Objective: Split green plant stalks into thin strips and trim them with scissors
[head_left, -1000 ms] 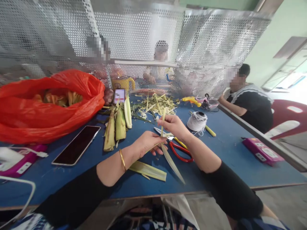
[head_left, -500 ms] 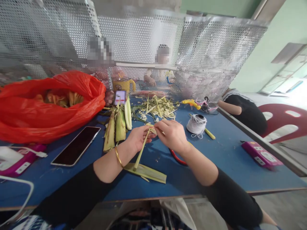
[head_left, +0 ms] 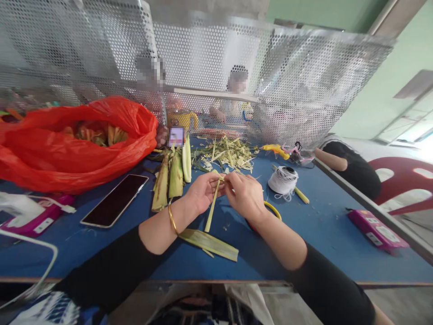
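A pale green plant strip (head_left: 213, 205) hangs folded between my hands above the blue table. My left hand (head_left: 202, 192), palm turned up, pinches it near its top. Fingers of my right hand (head_left: 246, 193) are closed at the same upper end, where the exact grip is hidden. Below lies a wider flat piece of plant sheath (head_left: 211, 244), with a thin sliver beside it. Partly covered by my right forearm is a yellow loop (head_left: 274, 209), perhaps a tool handle. Several thick plant pieces (head_left: 176, 174) rest beyond my left hand.
Plant shavings (head_left: 228, 152) are heaped at the back. A white string spool (head_left: 284, 180) stands at right, near a yellow glue gun (head_left: 276, 150). At left are a phone (head_left: 115, 201) and a red plastic bag (head_left: 67, 162). A perforated screen (head_left: 206, 49) borders the table; people sit behind it.
The view has shifted slightly, so everything sits a little further right. The strip's lower end has swung off the flat sheath piece. Both hands stay closed at its top.
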`<state>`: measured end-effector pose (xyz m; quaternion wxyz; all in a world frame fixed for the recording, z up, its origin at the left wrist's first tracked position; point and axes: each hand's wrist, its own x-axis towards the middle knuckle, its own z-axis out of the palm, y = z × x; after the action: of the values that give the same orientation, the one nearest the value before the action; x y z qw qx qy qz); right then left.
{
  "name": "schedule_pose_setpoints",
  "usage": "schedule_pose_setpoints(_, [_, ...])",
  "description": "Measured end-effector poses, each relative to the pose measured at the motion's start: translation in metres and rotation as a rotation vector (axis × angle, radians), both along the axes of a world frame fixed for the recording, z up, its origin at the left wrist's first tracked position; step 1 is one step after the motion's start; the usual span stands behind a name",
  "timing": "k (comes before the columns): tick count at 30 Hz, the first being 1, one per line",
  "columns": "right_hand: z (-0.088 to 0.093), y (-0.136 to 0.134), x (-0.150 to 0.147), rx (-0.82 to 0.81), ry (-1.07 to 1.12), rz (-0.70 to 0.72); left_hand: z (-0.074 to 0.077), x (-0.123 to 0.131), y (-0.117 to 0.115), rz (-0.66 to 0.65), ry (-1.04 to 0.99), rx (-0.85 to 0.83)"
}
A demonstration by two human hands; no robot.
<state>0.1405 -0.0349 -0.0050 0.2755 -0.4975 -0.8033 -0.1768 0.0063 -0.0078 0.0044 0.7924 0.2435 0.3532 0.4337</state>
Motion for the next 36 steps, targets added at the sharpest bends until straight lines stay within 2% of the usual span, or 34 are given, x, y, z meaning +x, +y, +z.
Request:
schedule_pose_setpoints(8, [-0.001, 0.003, -0.001, 0.051, -0.152, 0.115, -0.006, 0.004, 0.001, 0.062, 0.002, 0.112])
schedule_pose_setpoints(13, [-0.001, 0.002, -0.004, 0.065, -0.295, 0.377, -0.005, 0.004, 0.005, 0.061, 0.033, 0.08])
schedule_pose_setpoints(15, [-0.001, 0.002, -0.006, 0.081, -0.346, 0.422, -0.006, 0.005, 0.005, 0.048, 0.047, 0.061])
schedule_pose_setpoints(18, [-0.002, 0.002, -0.007, 0.112, -0.367, 0.401, -0.007, 0.006, 0.004, 0.033, 0.072, 0.067])
schedule_pose_setpoints(21, [-0.003, 0.001, -0.006, 0.087, -0.271, 0.386, -0.007, 0.005, 0.002, 0.02, 0.08, 0.097])
schedule_pose_setpoints(23, [-0.003, 0.002, -0.005, 0.04, -0.081, 0.323, -0.007, 0.004, 0.001, 0.013, 0.089, 0.11])
schedule_pose_setpoints(25, [-0.003, 0.004, -0.002, -0.037, 0.207, 0.218, -0.007, 0.002, 0.001, 0.008, 0.11, 0.119])
schedule_pose_setpoints(28, [-0.003, 0.008, 0.001, -0.24, 0.631, 0.068, -0.007, 0.0, 0.001, 0.003, 0.158, 0.11])
schedule_pose_setpoints(30, [-0.002, 0.01, 0.003, -0.385, 0.777, 0.003, -0.007, 0.001, 0.001, 0.008, 0.194, 0.113])
schedule_pose_setpoints(32, [-0.001, 0.012, 0.004, -0.464, 0.812, -0.049, -0.007, 0.001, 0.001, 0.012, 0.228, 0.13])
schedule_pose_setpoints(36, [0.001, 0.012, 0.004, -0.475, 0.735, -0.152, -0.009, 0.001, 0.001, 0.038, 0.261, 0.162])
